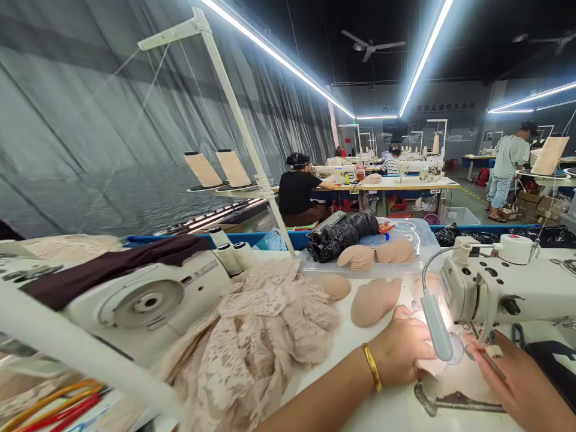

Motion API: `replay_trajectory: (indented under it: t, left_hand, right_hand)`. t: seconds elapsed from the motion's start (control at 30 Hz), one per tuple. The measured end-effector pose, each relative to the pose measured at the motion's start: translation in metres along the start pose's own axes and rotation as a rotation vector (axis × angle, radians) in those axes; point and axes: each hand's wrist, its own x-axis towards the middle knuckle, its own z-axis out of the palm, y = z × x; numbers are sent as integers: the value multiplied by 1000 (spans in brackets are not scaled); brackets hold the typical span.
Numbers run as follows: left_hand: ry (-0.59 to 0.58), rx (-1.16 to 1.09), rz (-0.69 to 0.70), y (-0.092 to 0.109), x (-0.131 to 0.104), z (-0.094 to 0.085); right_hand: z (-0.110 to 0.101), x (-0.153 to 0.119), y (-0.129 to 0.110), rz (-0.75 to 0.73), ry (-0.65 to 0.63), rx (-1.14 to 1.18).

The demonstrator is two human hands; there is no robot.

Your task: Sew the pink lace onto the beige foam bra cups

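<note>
Both hands are flat on the pale fabric piece (454, 372) under the sewing machine (508, 288). Left hand (400, 351) presses it down with fingers together, fabric poking out past the fingertips. Right hand (517, 378) lies on its other edge, fingers loosely stretched. Lace pile (252, 336) sits left on the table (391, 414).

We see a white sewing machine (508, 288) on a white table (387, 408). The lace fabric (256, 336) is pale pink with a flower pattern. The bra cups (373, 300) are tan. The bracelet (372, 367) is gold. The bag (342, 234) is black.
</note>
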Motion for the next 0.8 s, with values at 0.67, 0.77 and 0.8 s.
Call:
replay_trajectory:
  t: [0.67,0.77,0.8]
  left_hand:
    - [92,89,121,34,-15,15]
    - [131,119,123,37,-13,24]
    - [140,126,111,37,-12,26]
  right_hand:
    - [-20,16,-30,-218,-244,195]
    - [-20,17,-32,-187,-296,204]
    - [-19,16,-32,-169,-303,204]
